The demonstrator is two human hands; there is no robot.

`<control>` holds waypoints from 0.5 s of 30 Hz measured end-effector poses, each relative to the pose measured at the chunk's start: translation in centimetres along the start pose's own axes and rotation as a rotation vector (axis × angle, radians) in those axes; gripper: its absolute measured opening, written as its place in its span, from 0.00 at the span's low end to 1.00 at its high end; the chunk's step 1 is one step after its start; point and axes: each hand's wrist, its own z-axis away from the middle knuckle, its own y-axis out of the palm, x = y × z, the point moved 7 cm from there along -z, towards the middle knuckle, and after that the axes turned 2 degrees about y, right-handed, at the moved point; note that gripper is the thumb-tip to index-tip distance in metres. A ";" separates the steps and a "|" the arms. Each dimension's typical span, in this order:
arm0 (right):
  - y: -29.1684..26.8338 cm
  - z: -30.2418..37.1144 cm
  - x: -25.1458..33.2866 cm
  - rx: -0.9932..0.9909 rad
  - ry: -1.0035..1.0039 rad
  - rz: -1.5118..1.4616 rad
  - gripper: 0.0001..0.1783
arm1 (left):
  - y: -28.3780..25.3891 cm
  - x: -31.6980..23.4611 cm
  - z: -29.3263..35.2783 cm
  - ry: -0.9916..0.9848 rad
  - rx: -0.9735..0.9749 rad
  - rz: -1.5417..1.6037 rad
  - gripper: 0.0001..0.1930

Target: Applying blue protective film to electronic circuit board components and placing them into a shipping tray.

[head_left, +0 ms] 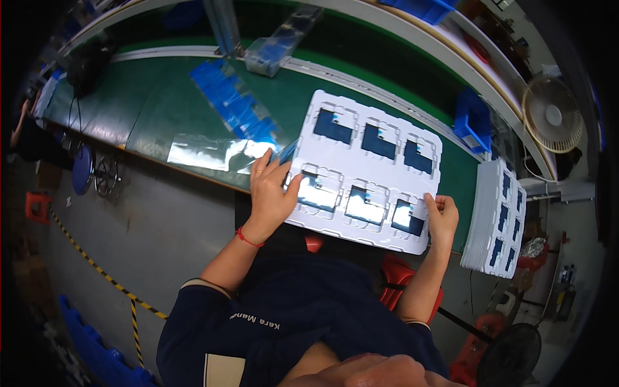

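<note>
Head | right grip (443, 216): holding white tray (351, 169) | left grip (269, 190): at opposite edge

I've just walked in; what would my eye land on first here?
Probably the big white tray in the middle, with six dark pieces in two rows of three. Next, the shiny blue strip on the green table, upper left. Then the round fan at upper right.

Both forearms (233, 263) stretch forward, well apart — left hand (269, 195) loosely spread, right hand (443, 218) curled.
</note>
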 end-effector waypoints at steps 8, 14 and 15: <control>-0.1 -0.3 4.7 0.530 -0.111 -1.109 0.22 | 0.3 1.8 -0.5 -0.068 0.055 0.109 0.11; -5.9 -0.6 2.4 0.334 -0.093 -1.241 0.20 | -0.3 3.9 -1.4 -0.258 0.018 0.402 0.12; -7.5 -0.6 0.3 0.259 -0.082 -1.241 0.19 | -0.5 4.3 -1.4 -0.240 0.017 0.390 0.13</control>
